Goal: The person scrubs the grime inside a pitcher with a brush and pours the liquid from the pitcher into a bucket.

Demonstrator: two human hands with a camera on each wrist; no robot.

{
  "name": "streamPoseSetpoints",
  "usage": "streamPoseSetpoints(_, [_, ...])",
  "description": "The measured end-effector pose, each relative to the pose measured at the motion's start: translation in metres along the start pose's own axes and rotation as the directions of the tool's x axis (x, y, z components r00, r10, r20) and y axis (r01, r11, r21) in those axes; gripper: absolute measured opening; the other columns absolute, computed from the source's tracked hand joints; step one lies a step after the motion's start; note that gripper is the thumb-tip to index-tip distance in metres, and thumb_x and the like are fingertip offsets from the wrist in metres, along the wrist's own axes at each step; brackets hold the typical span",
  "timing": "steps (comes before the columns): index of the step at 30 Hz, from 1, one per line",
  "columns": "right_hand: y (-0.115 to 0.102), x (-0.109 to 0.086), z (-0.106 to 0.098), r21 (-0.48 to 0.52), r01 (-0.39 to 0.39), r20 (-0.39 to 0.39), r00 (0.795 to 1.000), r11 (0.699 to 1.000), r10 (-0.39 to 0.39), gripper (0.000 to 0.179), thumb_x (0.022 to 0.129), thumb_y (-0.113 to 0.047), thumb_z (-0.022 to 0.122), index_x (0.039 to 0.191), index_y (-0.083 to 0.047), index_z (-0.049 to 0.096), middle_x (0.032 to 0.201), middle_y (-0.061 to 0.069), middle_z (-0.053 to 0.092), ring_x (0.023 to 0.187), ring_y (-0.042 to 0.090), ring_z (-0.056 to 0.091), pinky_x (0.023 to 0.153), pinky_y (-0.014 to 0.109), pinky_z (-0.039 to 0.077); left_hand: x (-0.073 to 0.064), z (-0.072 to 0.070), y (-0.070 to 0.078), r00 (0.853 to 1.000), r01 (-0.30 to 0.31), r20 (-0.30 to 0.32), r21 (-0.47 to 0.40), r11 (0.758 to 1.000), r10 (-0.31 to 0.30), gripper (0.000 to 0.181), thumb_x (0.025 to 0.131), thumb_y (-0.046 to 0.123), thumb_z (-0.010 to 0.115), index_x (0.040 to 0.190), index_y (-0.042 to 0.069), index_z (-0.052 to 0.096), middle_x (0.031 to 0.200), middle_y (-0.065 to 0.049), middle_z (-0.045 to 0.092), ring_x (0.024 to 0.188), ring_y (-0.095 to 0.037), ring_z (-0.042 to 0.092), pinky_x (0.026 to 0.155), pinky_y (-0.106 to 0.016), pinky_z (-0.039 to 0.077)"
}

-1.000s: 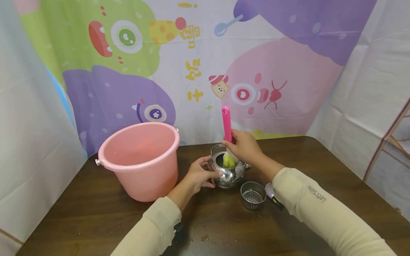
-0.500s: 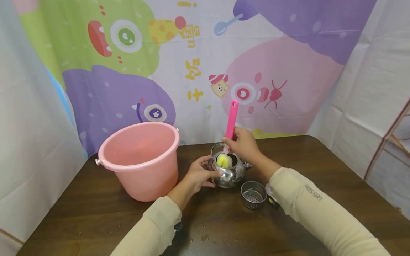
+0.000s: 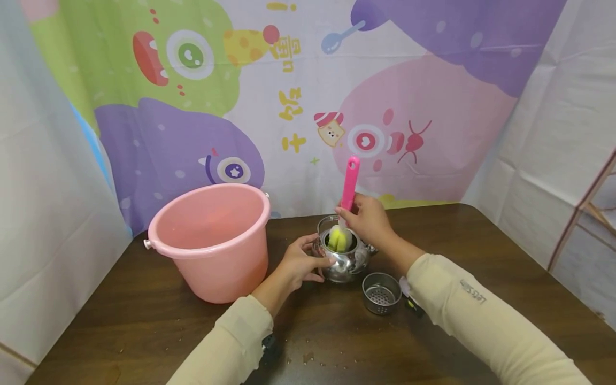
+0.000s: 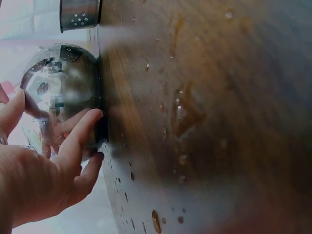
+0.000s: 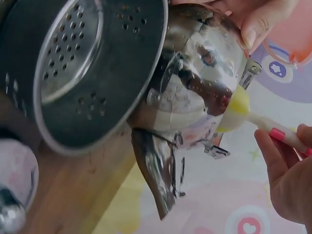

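Observation:
A shiny steel teapot [image 3: 347,259] stands on the dark wooden table [image 3: 481,256]. My left hand [image 3: 299,262] grips its left side, thumb and fingers curled on the rounded body [image 4: 63,92]. My right hand [image 3: 368,219] holds a pink-handled brush [image 3: 348,184] nearly upright. Its yellow sponge head [image 3: 339,239] sits in the teapot's mouth. In the right wrist view the sponge [image 5: 235,109] pokes out of the teapot [image 5: 195,83], and my fingers pinch the pink handle [image 5: 278,134].
A pink plastic bucket [image 3: 212,238] stands left of the teapot. A perforated steel strainer cup [image 3: 381,293] sits in front right of it, large in the right wrist view [image 5: 73,68]. Water drops [image 4: 185,114] dot the table. A cartoon backdrop closes the far side.
The brush handle tilted from leaning left to leaning right, and the sponge head rose, then sank back into the teapot's mouth. My left hand has stayed put on the teapot.

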State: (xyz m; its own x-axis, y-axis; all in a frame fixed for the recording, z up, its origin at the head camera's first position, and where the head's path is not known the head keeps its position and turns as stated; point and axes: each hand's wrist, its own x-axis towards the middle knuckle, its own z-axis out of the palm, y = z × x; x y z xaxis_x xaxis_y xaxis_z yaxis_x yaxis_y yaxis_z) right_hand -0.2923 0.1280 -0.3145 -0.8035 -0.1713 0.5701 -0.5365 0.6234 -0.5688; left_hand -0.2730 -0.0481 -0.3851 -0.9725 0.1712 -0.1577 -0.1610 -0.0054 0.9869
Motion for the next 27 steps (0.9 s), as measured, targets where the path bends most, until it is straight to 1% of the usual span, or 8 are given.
streamPoseSetpoints(4, [-0.002, 0.001, -0.005, -0.071, 0.058, 0.067, 0.996, 0.996, -0.053, 0.017, 0.089, -0.014, 0.073, 0.091, 0.002, 0.066, 0.064, 0.004, 0.058, 0.054, 0.013, 0.044, 0.045, 0.025, 0.036, -0.001, 0.000, 0.001, 1.000, -0.008, 0.004, 0.001, 1.000, 0.008, 0.077, 0.077, -0.003, 0.080, 0.145, 0.009, 0.044, 0.140, -0.020, 0.043, 0.083, -0.025, 0.063, 0.068, -0.053, 0.059])
streamPoseSetpoints(7, [-0.004, 0.002, -0.009, -0.091, 0.062, 0.116, 0.992, 0.994, -0.052, 0.017, 0.090, -0.014, 0.071, 0.092, 0.001, 0.064, 0.064, 0.003, 0.056, 0.054, 0.012, 0.042, 0.045, 0.025, 0.034, 0.000, 0.000, 0.001, 1.000, -0.008, 0.006, -0.001, 1.000, 0.008, 0.077, 0.077, -0.003, 0.080, 0.145, 0.010, 0.044, 0.140, -0.020, 0.043, 0.082, -0.025, 0.063, 0.068, -0.052, 0.059])
streamPoseSetpoints(9, [-0.005, 0.003, -0.011, -0.097, 0.053, 0.133, 0.990, 0.994, -0.040, 0.017, 0.090, -0.015, 0.071, 0.091, 0.001, 0.064, 0.063, 0.003, 0.054, 0.053, 0.012, 0.042, 0.045, 0.025, 0.034, 0.000, 0.000, 0.001, 1.000, -0.007, 0.003, 0.000, 1.000, 0.007, 0.077, 0.077, -0.003, 0.080, 0.144, 0.009, 0.044, 0.139, -0.020, 0.043, 0.084, -0.026, 0.064, 0.068, -0.052, 0.059])
streamPoseSetpoints(12, [-0.005, 0.005, -0.013, -0.088, 0.019, 0.139, 0.990, 0.996, -0.007, 0.017, 0.090, -0.015, 0.071, 0.089, 0.000, 0.063, 0.063, 0.002, 0.056, 0.052, 0.012, 0.045, 0.044, 0.025, 0.036, 0.000, 0.000, 0.000, 1.000, -0.004, 0.002, 0.001, 1.000, 0.004, 0.077, 0.077, -0.003, 0.080, 0.144, 0.009, 0.044, 0.139, -0.021, 0.043, 0.086, -0.028, 0.064, 0.068, -0.052, 0.059])
streamPoseSetpoints(16, [-0.006, 0.006, -0.015, -0.046, -0.047, 0.138, 0.989, 0.998, 0.053, 0.017, 0.090, -0.014, 0.071, 0.086, 0.000, 0.063, 0.060, 0.003, 0.058, 0.051, 0.013, 0.051, 0.043, 0.025, 0.040, -0.001, 0.000, 0.000, 1.000, -0.001, 0.002, 0.001, 1.000, 0.001, 0.077, 0.077, -0.003, 0.080, 0.144, 0.009, 0.045, 0.139, -0.021, 0.043, 0.090, -0.029, 0.063, 0.069, -0.053, 0.059])
streamPoseSetpoints(22, [-0.006, 0.006, -0.011, 0.013, -0.136, 0.129, 0.983, 0.991, 0.133, 0.018, 0.092, -0.015, 0.069, 0.086, 0.000, 0.061, 0.060, 0.005, 0.058, 0.050, 0.014, 0.054, 0.044, 0.024, 0.042, -0.001, 0.000, 0.001, 1.000, -0.006, 0.003, 0.001, 1.000, 0.006, 0.077, 0.078, -0.003, 0.079, 0.145, 0.009, 0.044, 0.141, -0.021, 0.042, 0.091, -0.029, 0.063, 0.068, -0.052, 0.059])
streamPoseSetpoints(27, [-0.006, 0.004, -0.005, 0.099, -0.194, 0.100, 0.978, 0.976, 0.184, 0.018, 0.092, -0.013, 0.068, 0.088, 0.002, 0.060, 0.064, 0.009, 0.059, 0.056, 0.025, 0.062, 0.047, 0.024, 0.050, -0.001, 0.000, 0.001, 1.000, -0.007, 0.004, 0.004, 1.000, 0.007, 0.077, 0.078, -0.003, 0.080, 0.145, 0.009, 0.044, 0.142, -0.021, 0.041, 0.092, -0.029, 0.063, 0.068, -0.052, 0.059])
